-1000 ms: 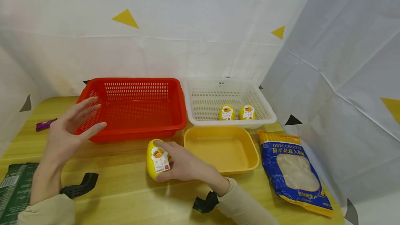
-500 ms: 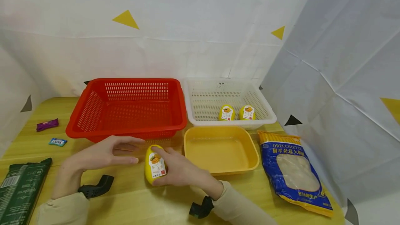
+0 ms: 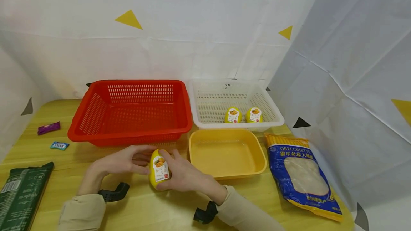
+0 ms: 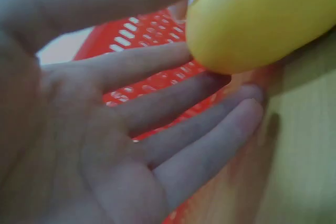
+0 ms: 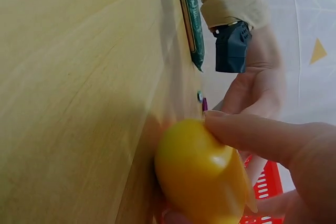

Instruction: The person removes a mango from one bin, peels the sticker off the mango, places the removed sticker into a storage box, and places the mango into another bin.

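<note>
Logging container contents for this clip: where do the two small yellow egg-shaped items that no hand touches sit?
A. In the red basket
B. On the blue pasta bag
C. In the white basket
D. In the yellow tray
C: in the head view the two small yellow egg-shaped items stand side by side inside the white basket, near its front wall, while the red basket and yellow tray show nothing inside.

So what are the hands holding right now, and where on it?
A yellow egg stands on the table. The right hand grips its right side, thumb at the bottom; the left hand touches its left side with its fingertips.
</note>
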Tool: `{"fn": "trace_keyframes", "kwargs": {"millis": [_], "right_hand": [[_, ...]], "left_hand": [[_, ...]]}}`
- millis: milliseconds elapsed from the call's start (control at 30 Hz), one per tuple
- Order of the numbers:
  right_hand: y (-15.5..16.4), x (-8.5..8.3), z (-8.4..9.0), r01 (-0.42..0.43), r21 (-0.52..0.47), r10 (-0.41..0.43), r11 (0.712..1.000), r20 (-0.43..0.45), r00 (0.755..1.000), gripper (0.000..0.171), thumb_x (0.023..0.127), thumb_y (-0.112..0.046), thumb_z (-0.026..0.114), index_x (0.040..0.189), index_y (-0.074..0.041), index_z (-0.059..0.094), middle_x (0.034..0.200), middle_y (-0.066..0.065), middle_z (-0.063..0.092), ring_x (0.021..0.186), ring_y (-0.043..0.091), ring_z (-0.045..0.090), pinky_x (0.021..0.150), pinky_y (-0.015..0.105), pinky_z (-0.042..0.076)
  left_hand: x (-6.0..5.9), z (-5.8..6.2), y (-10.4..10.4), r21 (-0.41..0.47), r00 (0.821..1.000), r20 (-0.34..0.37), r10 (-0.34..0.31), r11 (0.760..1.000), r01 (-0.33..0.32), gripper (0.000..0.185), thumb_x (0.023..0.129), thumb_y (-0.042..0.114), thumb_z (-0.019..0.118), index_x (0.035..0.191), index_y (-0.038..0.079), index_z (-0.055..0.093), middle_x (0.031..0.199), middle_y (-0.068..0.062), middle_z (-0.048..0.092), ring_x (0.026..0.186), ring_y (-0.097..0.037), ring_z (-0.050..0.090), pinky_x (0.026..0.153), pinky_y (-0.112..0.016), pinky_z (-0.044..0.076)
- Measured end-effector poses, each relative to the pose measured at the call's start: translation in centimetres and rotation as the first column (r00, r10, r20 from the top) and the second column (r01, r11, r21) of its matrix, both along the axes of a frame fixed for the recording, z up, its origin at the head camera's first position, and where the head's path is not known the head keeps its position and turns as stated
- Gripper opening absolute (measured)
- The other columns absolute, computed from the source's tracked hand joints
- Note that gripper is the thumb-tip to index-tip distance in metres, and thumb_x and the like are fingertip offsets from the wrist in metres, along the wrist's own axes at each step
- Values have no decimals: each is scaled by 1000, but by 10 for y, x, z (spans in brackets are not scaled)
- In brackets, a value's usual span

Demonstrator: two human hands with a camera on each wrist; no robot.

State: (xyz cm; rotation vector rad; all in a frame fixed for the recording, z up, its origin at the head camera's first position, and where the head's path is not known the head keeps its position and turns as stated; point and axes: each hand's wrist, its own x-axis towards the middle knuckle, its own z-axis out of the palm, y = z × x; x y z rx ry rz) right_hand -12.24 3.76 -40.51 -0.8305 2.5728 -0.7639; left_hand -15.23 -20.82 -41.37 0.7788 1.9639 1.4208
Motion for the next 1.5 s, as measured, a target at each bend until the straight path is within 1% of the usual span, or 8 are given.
{"fn": "trace_keyframes", "kwargs": {"millis": [233, 333, 467, 600, 767, 967, 1167, 1500], "right_hand": [[-1, -1, 2, 2, 23, -2, 1000, -18, 1000, 91, 80, -44, 83, 147, -10, 31, 111, -2, 53, 95, 8, 52, 84, 21, 46], [-1, -2, 4, -7, 48, 9, 999, -41, 999, 91, 81, -47, 82, 147, -9, 32, 120, 1, 52, 100, 10, 51, 89, 22, 46], [-2, -2, 5, -12, 69, 15, 998, -50, 999, 92, 80, -47, 82, 148, -9, 34, 127, 6, 47, 97, 10, 51, 86, 22, 48], [-2, -2, 7, -13, 101, 19, 995, -52, 998, 91, 79, -49, 82, 148, -10, 37, 123, 6, 46, 93, 10, 51, 82, 22, 48], [-1, -1, 10, -15, 151, 28, 988, -88, 996, 89, 80, -53, 80, 147, -9, 40, 129, 8, 49, 106, 16, 52, 91, 27, 48], [3, -4, 19, -20, 131, 32, 991, -96, 995, 82, 85, -52, 75, 146, -7, 45, 134, 9, 51, 114, 19, 52, 97, 30, 49], [11, -15, 30, -35, 73, 45, 997, -136, 990, 60, 91, -42, 72, 137, -6, 58, 123, 4, 58, 106, 14, 53, 91, 25, 49], [19, -32, 35, -40, -30, 38, 999, -71, 997, 28, 95, -12, 68, 121, -2, 69, 111, 8, 71, 91, 12, 64, 79, 18, 53]], "left_hand": [[-4, -11, 4, 11, 1000, -2, 7, 1000, -7, 76, 91, 15, 74, 152, -2, 33, 149, -26, 45, 135, -46, 45, 108, -50, 46], [-6, -15, 5, 17, 1000, -2, 5, 1000, -5, 79, 90, 15, 75, 153, -2, 31, 150, -25, 43, 137, -46, 42, 109, -47, 45], [-7, -18, 6, 19, 1000, 8, 9, 1000, -9, 82, 89, 15, 77, 154, -2, 30, 152, -25, 40, 140, -47, 38, 111, -48, 42], [-8, -19, 7, 16, 1000, 7, 13, 1000, -13, 83, 88, 16, 78, 154, -2, 30, 153, -24, 40, 141, -47, 36, 112, -49, 40], [-9, -21, 7, 31, 1000, 3, -1, 1000, 1, 82, 88, 16, 78, 153, -2, 32, 153, -24, 39, 140, -47, 37, 112, -45, 41], [-9, -20, 8, 22, 1000, -4, -2, 1000, 2, 81, 88, 17, 78, 153, -1, 34, 154, -24, 39, 141, -47, 37, 112, -45, 41], [-9, -21, 7, -3, 1000, -18, 8, 1000, -8, 80, 88, 18, 77, 153, 0, 34, 154, -24, 38, 141, -47, 36, 114, -50, 37], [-8, -20, 8, -30, 999, 14, 36, 999, -36, 83, 87, 21, 79, 154, 1, 34, 155, -22, 39, 142, -46, 36, 115, -51, 35]]}}
